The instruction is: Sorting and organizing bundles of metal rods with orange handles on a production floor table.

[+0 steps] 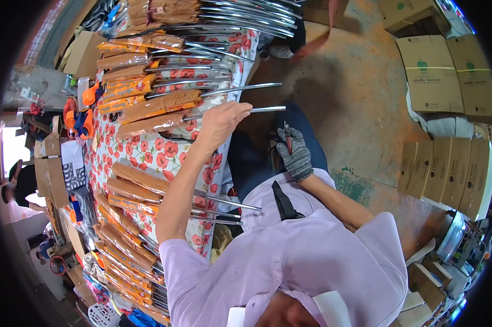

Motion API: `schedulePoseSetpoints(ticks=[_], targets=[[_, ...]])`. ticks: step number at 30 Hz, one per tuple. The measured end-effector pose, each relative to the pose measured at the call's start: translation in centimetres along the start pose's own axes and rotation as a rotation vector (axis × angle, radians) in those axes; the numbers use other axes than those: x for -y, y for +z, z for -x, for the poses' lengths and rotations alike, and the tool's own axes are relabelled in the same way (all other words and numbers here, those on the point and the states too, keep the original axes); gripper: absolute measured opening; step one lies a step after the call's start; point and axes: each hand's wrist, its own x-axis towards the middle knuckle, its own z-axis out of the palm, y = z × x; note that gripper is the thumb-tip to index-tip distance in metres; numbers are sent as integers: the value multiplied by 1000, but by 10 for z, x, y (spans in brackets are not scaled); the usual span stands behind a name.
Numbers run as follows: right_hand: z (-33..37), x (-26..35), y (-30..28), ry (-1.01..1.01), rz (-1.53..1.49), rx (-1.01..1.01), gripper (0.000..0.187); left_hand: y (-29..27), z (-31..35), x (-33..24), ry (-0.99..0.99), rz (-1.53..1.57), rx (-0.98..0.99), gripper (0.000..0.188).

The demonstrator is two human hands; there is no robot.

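Observation:
My bare left hand point(223, 124) is closed around a silver metal tube point(269, 109) at the table's right edge. The tube's other end runs into a brown-paper-wrapped part point(150, 122) lying on the table, its contents hidden. In my right hand point(297, 158), which wears a grey knit glove, is a small red-handled tool point(288, 140) with a dark tip; it looks like pliers. The tool is held over my lap, just below the tube's free end and apart from it. A similar wrapped piece point(164, 104) with a bare tube lies just beyond my left hand.
A red-flowered cloth covers the table point(148, 152). Several more wrapped pieces with tubes lie in a far pile point(169, 12) and a near pile point(126, 261). Cardboard boxes point(431, 73) stand at the right. Orange-and-blue objects point(81, 122) sit along the left side.

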Motion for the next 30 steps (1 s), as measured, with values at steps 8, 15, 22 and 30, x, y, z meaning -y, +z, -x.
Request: schedulePoseSetpoints(ticks=[8, 15, 22, 30], targets=[[-10, 10, -3, 22, -114, -61, 48, -9, 6, -24, -69, 211, 89, 18], [-15, 13, -1, -75, -27, -63, 53, -8, 12, -26, -57, 275, 95, 17], [-14, 13, 5, -69, -67, -70, 55, -15, 10, -30, -93, 290, 147, 18], [-14, 15, 4, -73, -110, -58, 51, -13, 11, -30, -86, 291, 175, 18]])
